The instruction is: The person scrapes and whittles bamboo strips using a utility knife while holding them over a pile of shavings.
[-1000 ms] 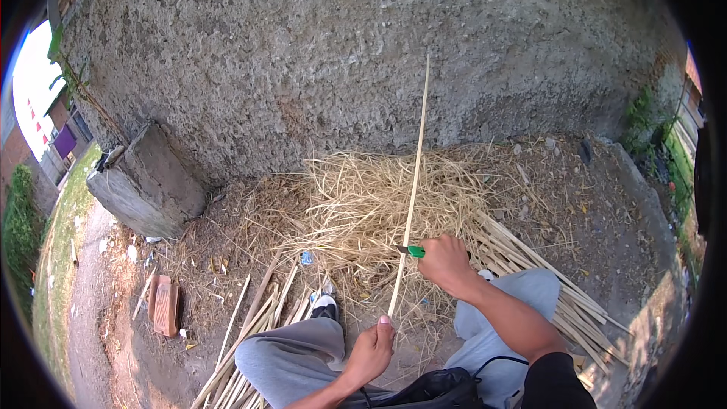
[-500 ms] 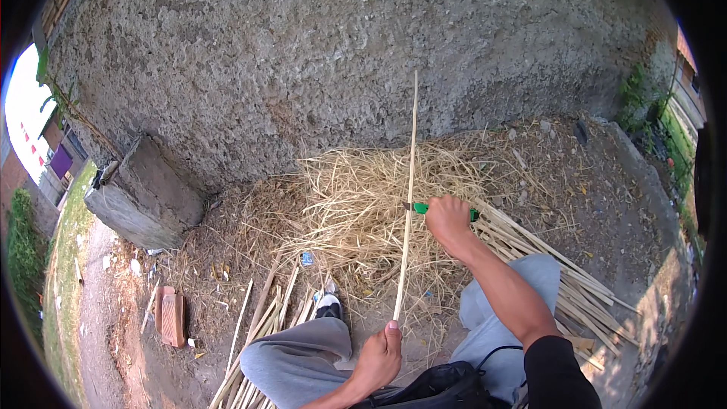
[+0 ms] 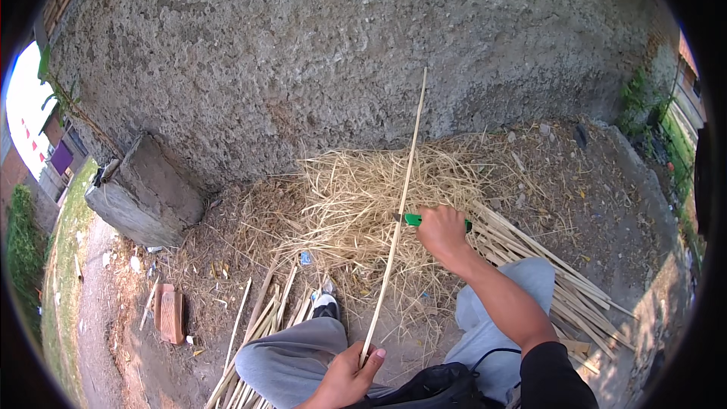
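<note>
Where the view begins at far left: grass strip (image 3: 30, 257) and dirt path, then a brick (image 3: 171, 314) flat on the ground. Just right of it and further back, concrete block (image 3: 144, 193) tilted against the foot of a rough wall (image 3: 303, 53).

Loose sticks (image 3: 257, 326) scattered on the dirt near the left knee, some running under the grey trouser leg (image 3: 291, 360). Shoe (image 3: 326, 305) planted at the near edge of a straw pile (image 3: 363, 197), small blue scrap just beside it.

Left hand (image 3: 344, 379) low at centre, closed around the near end of a long pale stick (image 3: 401, 204), thumb up along it. Stick slanted up and away from the body, crossing over the straw, far tip showing against the wall.

Right hand (image 3: 441, 231) closed in a fist on a green-handled knife (image 3: 415, 220), handle end poking out on both sides of the fist. Blade side meeting the stick about midway along its length; blade itself too small to make out clearly.

Right of that hand, a bundle of sticks (image 3: 560, 280) lying side by side on the ground, passing under the right knee. Dark bag (image 3: 439, 390) on the lap. Weeds (image 3: 640, 102) at far right by the wall.
</note>
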Action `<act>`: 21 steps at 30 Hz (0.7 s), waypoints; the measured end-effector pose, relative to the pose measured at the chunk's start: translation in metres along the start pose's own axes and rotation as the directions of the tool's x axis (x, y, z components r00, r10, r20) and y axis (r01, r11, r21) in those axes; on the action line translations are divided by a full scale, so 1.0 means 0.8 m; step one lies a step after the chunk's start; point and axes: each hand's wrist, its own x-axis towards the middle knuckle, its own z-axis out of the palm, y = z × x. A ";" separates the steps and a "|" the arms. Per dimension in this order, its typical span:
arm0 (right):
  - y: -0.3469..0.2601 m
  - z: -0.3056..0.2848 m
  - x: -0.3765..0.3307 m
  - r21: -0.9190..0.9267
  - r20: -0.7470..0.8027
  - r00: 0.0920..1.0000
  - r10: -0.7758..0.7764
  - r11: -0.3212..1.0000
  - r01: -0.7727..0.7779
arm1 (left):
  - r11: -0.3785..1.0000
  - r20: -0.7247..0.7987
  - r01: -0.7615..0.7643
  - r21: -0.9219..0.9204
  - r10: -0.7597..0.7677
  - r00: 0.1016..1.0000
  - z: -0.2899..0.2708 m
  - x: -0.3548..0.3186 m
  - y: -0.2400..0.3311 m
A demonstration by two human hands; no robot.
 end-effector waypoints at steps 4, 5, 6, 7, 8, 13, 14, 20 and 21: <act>-0.004 0.003 -0.015 0.055 0.061 0.998 0.008 0.998 -0.011 | 0.999 0.044 0.042 -0.007 -0.041 0.998 -0.009 -0.011 -0.002; -0.004 0.009 -0.017 0.092 0.086 0.996 0.000 0.996 -0.008 | 0.998 0.039 0.045 -0.045 -0.043 0.998 -0.007 -0.014 -0.006; -0.005 0.012 -0.018 0.129 0.109 0.994 -0.009 0.992 -0.005 | 0.996 0.035 0.047 -0.082 -0.044 0.998 -0.004 -0.017 -0.010; -0.008 0.008 -0.018 0.145 0.119 0.993 -0.018 0.989 0.000 | 0.996 0.032 0.045 -0.074 -0.043 0.999 -0.001 -0.020 -0.013; -0.010 0.006 -0.018 0.152 0.114 0.993 -0.018 0.988 0.000 | 0.999 0.018 0.045 -0.028 -0.045 0.999 0.002 -0.022 -0.016; -0.012 -0.009 -0.012 0.059 0.070 0.996 -0.060 0.997 0.056 | 0.979 -0.027 0.125 0.163 -0.122 0.992 0.010 -0.034 -0.008; -0.010 -0.007 -0.012 0.058 0.067 0.996 -0.055 0.997 0.051 | 0.979 -0.022 0.121 0.165 -0.119 0.993 0.008 -0.037 -0.002; 0.051 -0.004 0.031 0.018 -0.097 0.983 0.158 0.987 -0.157 | 0.952 0.212 0.046 0.303 -0.115 0.971 -0.010 -0.078 0.013; 0.051 -0.003 0.034 0.024 -0.097 0.981 0.170 0.985 -0.168 | 0.956 0.179 0.093 0.278 -0.147 0.973 -0.018 -0.085 0.020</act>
